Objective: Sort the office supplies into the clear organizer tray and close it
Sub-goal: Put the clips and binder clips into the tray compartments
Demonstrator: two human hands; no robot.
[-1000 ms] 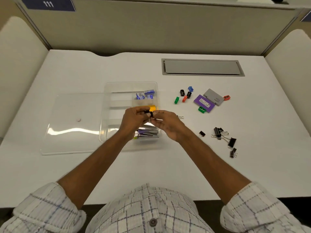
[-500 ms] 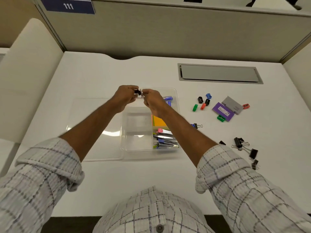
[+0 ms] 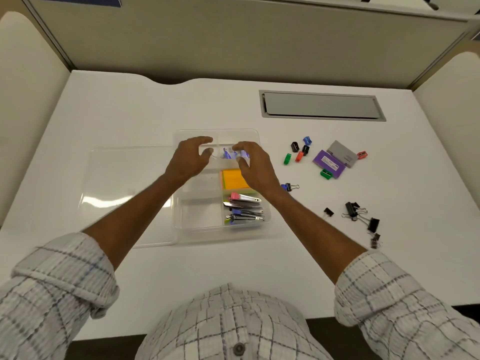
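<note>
The clear organizer tray point(image 3: 200, 231) sits mid-desk, its flat clear lid point(image 3: 124, 193) lying to its left. Orange sticky notes point(image 3: 233, 179) and several staplers point(image 3: 244, 209) fill its right compartments; blue clips point(image 3: 230, 154) lie in the far right one. My left hand point(image 3: 189, 159) and my right hand point(image 3: 253, 165) hover over the far end of the tray, fingers spread, holding nothing. Right of the tray lie a blue binder clip point(image 3: 287, 187), black binder clips point(image 3: 359, 216), small coloured sharpeners point(image 3: 298, 152) and purple and grey boxes point(image 3: 335, 159).
A grey cable hatch point(image 3: 322, 106) is set into the white desk at the back right. Beige partition walls close the desk in at the back and on both sides.
My hands held a small black binder clip together over the tray's far end; now both have let go and spread apart. The camera view has shifted slightly.
</note>
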